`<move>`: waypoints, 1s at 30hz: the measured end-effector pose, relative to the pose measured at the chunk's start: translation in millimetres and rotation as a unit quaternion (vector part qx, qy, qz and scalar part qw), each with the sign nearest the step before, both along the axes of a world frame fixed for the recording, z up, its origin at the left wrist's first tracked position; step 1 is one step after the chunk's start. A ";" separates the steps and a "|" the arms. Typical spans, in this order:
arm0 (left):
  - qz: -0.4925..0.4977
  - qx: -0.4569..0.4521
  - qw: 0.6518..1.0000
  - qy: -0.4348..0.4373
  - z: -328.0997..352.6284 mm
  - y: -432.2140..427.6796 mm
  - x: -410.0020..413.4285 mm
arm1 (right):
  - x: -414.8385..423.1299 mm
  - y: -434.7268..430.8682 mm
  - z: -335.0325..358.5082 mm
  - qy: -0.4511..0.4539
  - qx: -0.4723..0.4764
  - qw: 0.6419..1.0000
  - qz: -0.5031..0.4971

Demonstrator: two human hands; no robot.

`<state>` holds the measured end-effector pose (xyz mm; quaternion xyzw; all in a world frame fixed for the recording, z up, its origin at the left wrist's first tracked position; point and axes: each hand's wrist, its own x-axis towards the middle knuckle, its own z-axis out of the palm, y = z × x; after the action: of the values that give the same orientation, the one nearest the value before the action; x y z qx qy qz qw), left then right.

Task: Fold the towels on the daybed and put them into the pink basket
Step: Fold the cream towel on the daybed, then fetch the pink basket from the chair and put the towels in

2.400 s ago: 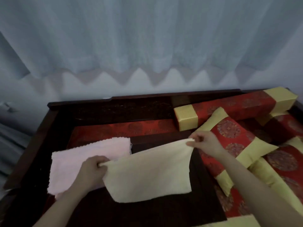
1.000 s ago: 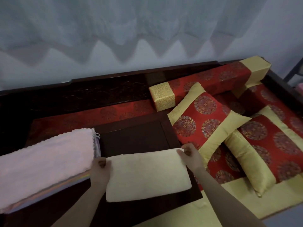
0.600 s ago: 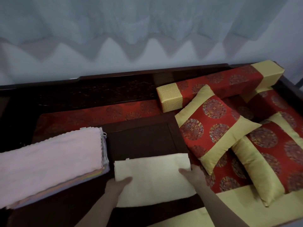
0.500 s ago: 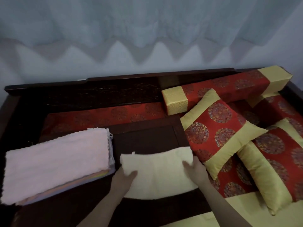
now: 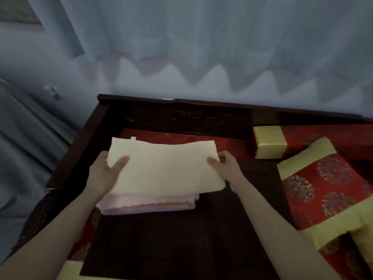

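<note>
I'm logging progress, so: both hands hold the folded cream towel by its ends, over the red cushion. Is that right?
Not quite. The head view shows the left hand and right hand holding the cream towel by its ends, but over the pink-topped towel stack; the red cushion lies further right.

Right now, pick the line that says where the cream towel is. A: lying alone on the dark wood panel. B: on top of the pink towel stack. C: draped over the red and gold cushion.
B: the cream towel lies over the pink towel stack, whose layered edges show under its near side.
</note>
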<state>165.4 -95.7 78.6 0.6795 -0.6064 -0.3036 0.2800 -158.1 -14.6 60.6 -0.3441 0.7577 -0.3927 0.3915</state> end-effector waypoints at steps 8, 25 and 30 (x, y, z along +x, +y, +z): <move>0.044 0.099 0.994 0.003 -59.5 -4.0 69.0 | 61.3 -29.8 -54.9 0.061 0.028 0.997 0.022; -0.164 -0.088 0.982 0.020 -12.6 -3.7 -70.7 | -5.5 72.1 -4.9 0.285 0.054 0.957 -0.011; -0.300 0.098 0.936 0.157 20.6 50.1 -175.7 | -76.9 190.3 55.0 0.382 0.071 0.915 -0.104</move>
<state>-10.3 -45.6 99.2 0.4335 -0.6980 -0.5339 0.1993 -234.9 175.7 115.6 -0.3586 0.9068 -0.2152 0.0520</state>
